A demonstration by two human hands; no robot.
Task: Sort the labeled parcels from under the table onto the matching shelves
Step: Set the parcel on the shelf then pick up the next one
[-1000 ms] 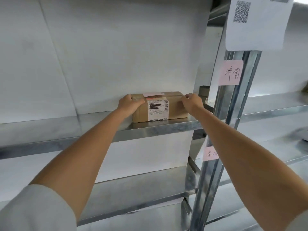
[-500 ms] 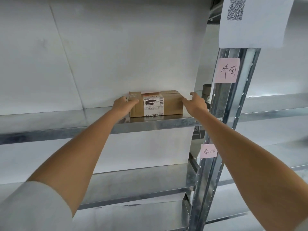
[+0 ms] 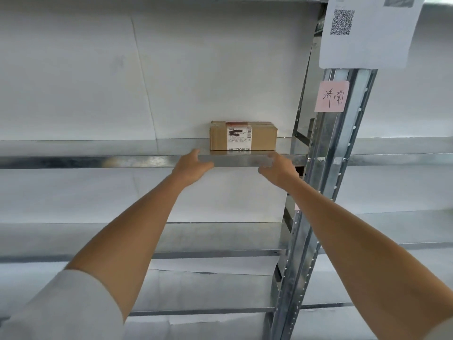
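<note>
A brown cardboard parcel (image 3: 263, 136) with a white shipping label stands alone on the metal shelf (image 3: 98, 148), near its right end. My left hand (image 3: 192, 166) hovers just below and in front of the shelf's front edge, fingers apart, holding nothing. My right hand (image 3: 279, 169) is level with it on the right, also with spread fingers and nothing in it. Neither hand touches the parcel. A pink note (image 3: 332, 96) with handwritten characters is stuck on the steel upright (image 3: 326, 182) to the right of this shelf.
A white sheet with a QR code (image 3: 365, 30) hangs at the top of the upright. Lower shelves (image 3: 208, 238) run beneath, lined with white paper. A second shelf bay (image 3: 404, 146) continues to the right. White board backs the shelving.
Both hands have let go of the parcel and drawn back below the shelf's front edge. The parcel stays on the shelf. The view has tilted upward.
</note>
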